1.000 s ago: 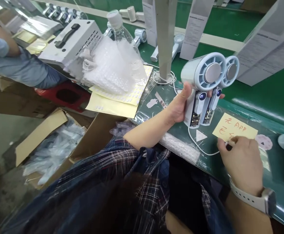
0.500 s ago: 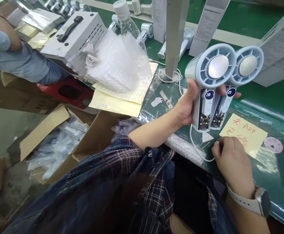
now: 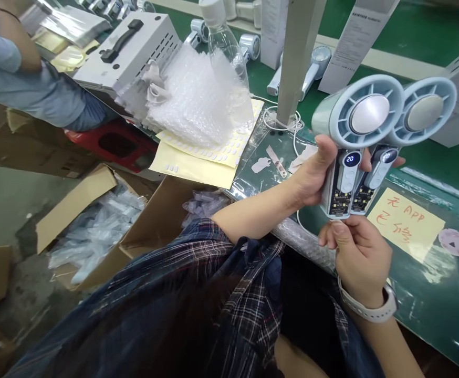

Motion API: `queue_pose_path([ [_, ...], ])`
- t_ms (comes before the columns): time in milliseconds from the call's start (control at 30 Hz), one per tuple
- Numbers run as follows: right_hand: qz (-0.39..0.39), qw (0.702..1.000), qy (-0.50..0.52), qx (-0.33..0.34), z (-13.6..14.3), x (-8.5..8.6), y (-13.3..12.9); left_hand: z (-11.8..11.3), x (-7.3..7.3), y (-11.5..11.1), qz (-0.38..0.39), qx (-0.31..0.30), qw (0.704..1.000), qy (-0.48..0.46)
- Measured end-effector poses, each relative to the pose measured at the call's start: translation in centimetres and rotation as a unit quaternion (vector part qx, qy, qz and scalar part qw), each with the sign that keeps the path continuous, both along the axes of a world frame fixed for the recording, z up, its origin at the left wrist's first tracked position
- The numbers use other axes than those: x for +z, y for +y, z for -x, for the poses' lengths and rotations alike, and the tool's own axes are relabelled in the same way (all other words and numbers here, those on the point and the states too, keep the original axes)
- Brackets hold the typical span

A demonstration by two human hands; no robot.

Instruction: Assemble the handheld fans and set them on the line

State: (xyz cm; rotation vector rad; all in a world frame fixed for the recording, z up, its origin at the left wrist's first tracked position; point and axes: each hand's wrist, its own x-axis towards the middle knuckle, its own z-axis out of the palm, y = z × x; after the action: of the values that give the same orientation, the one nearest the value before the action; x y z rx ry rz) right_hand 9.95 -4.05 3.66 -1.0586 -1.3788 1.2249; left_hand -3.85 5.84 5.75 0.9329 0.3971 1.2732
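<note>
My left hand (image 3: 312, 176) is wrapped round two light-blue handheld fans, held side by side and upright above the table. The nearer fan (image 3: 342, 131) has a lit display reading 20 and a bare circuit board in its open handle. Beside it, the second fan (image 3: 430, 134) also has an exposed board and a lit display. Just under the fans' lower ends, my right hand (image 3: 361, 257) is closed, its thumb and fingertips near the nearer handle's base. A white cable (image 3: 299, 218) runs down towards these fingers; its end is hidden.
A yellow note (image 3: 426, 231) with red handwriting lies on the green table, near a pink round sticker (image 3: 454, 242). Behind stand a metal post (image 3: 296, 63) and white boxes (image 3: 355, 42). Leftward are bubble wrap (image 3: 190, 100), label sheets (image 3: 198, 168), a carton (image 3: 146, 215) and a seated person (image 3: 36, 89).
My right hand has moved up and left, from the table by the note to the base of the fans. The fans, still in my left hand, appear slightly further right and larger.
</note>
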Motion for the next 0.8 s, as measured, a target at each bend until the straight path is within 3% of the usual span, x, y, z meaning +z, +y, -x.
queue_pose_path([
  [333, 0.037, 0.987, 0.153, -0.042, 2.7, 0.8, -0.6, -0.4, -0.5, -0.4, 0.008, 0.042, 0.998, 0.045],
  [433, 0.032, 0.997, 0.068, -0.028, 1.8, 0.6, -0.3, -0.3, -0.5, -0.3, 0.06, 0.034, 0.995, 0.076],
  [533, -0.016, 0.998, -0.068, -0.005, 0.1, 0.5, -0.1, -0.1, -0.4, -0.1, 0.079, 0.026, 0.996, 0.027],
  [600, -0.053, 0.994, -0.097, -0.026, -0.4, 0.5, -0.1, 0.0, -0.2, -0.1, 0.071, 0.025, 0.997, -0.031],
  [700, -0.045, 0.992, -0.07, -0.095, 0.0, 0.6, -0.2, 0.2, 0.2, -0.2, 0.061, 0.002, 0.995, -0.077],
  [800, 0.008, 0.995, 0.034, -0.089, 0.9, 0.9, -0.3, 0.3, 0.3, -0.5, 0.026, -0.019, 0.994, -0.106],
])
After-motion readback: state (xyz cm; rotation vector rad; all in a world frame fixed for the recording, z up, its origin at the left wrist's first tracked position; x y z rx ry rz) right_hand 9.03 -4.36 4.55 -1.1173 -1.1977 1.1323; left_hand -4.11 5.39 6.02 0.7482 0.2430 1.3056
